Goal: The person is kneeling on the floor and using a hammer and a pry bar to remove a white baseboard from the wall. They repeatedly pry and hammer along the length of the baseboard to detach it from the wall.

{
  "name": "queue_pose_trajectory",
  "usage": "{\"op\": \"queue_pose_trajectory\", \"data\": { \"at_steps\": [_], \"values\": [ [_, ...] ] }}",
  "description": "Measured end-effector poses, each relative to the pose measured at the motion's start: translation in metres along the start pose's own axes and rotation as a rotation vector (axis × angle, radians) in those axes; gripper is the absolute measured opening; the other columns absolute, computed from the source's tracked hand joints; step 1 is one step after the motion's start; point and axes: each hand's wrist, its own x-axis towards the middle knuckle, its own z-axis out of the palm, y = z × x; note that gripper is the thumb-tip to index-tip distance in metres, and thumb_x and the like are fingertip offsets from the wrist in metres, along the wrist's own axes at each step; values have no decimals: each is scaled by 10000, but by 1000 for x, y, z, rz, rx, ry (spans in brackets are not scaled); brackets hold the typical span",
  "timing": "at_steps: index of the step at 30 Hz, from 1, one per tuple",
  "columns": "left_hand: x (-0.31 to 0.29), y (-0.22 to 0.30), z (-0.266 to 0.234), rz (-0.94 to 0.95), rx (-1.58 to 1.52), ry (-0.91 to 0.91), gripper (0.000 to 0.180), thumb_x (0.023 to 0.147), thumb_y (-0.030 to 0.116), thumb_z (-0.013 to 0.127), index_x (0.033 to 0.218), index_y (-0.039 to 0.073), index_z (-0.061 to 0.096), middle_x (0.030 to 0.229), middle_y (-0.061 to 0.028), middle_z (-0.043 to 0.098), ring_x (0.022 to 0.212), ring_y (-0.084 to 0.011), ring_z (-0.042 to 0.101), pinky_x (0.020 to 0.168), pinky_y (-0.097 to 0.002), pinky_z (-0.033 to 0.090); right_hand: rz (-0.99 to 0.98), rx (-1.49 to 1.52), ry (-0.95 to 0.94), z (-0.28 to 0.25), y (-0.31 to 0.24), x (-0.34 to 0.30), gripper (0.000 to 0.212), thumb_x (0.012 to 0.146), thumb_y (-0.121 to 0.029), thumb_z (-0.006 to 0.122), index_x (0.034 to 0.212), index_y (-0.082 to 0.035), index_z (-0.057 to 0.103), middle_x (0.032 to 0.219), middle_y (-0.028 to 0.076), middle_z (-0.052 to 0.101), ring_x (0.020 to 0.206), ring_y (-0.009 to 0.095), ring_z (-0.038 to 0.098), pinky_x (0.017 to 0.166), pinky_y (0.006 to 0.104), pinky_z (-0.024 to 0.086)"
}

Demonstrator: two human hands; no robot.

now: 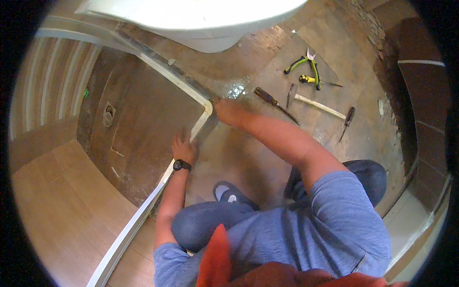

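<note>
A low white edging (pixel 180 82) frames a sunken shower floor and turns a rounded corner in front of me. My left hand (pixel 185 147) lies on its near run, fingers spread, with a black watch (pixel 181 165) at the wrist. Against the outer side of the corner is my right hand (pixel 228 112), its fingers curled closed. Whatever those fingers may grip is hidden. To the right of that hand, a dark-handled screwdriver (pixel 266 95) and a hammer (pixel 319 104) with a pale handle lie on the floor.
Beyond the hammer lie green-and-black pliers (pixel 316 76) and a yellow-and-black screwdriver (pixel 306 79); a smaller screwdriver (pixel 350 116) is by the handle's end. A white bathroom fixture (pixel 205 24) overhangs the far side. A round drain (pixel 109 115) sits in the shower floor.
</note>
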Motion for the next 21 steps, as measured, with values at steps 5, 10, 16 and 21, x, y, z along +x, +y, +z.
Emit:
{"op": "queue_pose_trajectory", "data": {
  "at_steps": [5,10,16,21],
  "values": [
    [-3,-6,1,-17,13,-23,553,916,360,621,1414,132,545,1529,-161,411,1418,-389,344,1178,-534,263,125,-24,58,25,-2,-6,246,908,-115,526,1054,22,668,975,262,715,898,434,712,783,523,570],
    [-3,0,2,-10,25,13,527,919,345,621,1399,137,562,1528,-162,411,1415,-382,349,1180,-534,259,167,-121,33,20,-10,-36,272,915,-123,526,1099,51,626,974,277,710,900,428,716,765,528,576],
    [-2,-2,5,41,22,38,504,935,343,603,1388,125,568,1527,-173,407,1404,-388,360,1176,-534,262,229,-30,97,33,-20,-48,309,886,-77,509,1144,71,593,914,250,722,844,405,728,738,557,569],
    [1,0,6,28,26,15,520,936,359,603,1399,128,560,1538,-178,396,1411,-393,355,1171,-534,269,326,-12,18,94,-32,-80,328,875,-89,559,1174,23,633,1070,262,696,1012,412,691,860,523,563]
  ]
}}
